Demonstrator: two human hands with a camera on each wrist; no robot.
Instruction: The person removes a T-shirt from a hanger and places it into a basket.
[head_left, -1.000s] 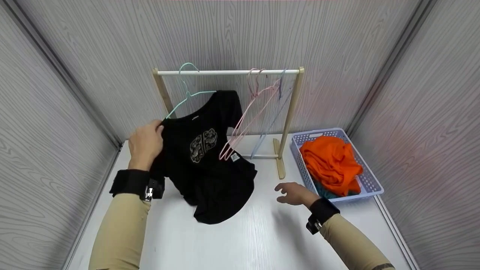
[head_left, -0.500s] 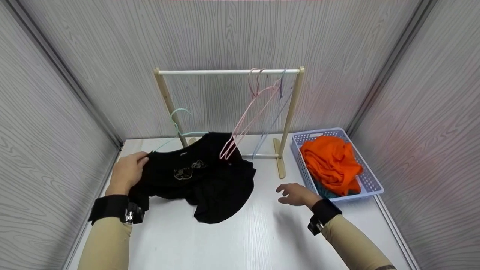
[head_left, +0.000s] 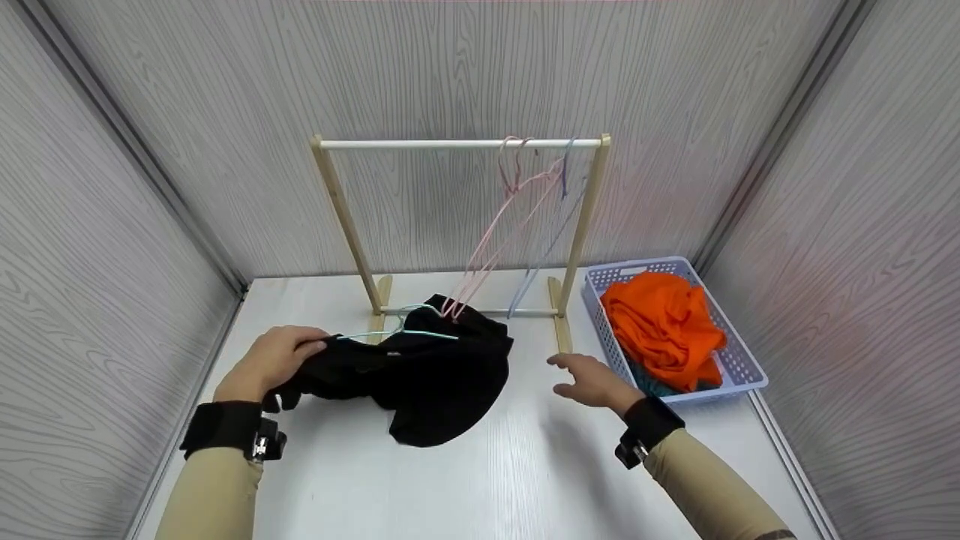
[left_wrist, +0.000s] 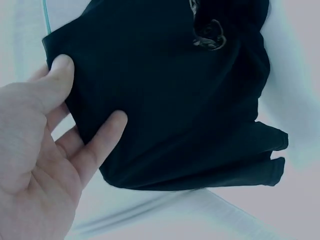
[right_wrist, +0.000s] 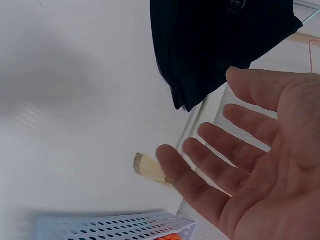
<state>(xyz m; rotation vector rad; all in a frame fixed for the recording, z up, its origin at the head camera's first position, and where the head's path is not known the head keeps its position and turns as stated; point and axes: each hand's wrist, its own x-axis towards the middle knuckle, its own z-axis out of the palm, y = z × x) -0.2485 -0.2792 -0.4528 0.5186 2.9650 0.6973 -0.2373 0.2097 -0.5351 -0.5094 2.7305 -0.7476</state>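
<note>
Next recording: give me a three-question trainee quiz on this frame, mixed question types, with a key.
1. True or false: the left hand grips the black shirt at its edge.
2. Multiple choice: where is the orange cloth? A) on the rack's rail B) in the lilac basket C) under the right hand
3. Short answer: which hanger lies on the black shirt, off the rack?

Key
1. True; thumb and fingers pinch the fabric in the left wrist view.
2. B
3. The teal hanger; the pink hangers and blue hanger hang from the rail.
</note>
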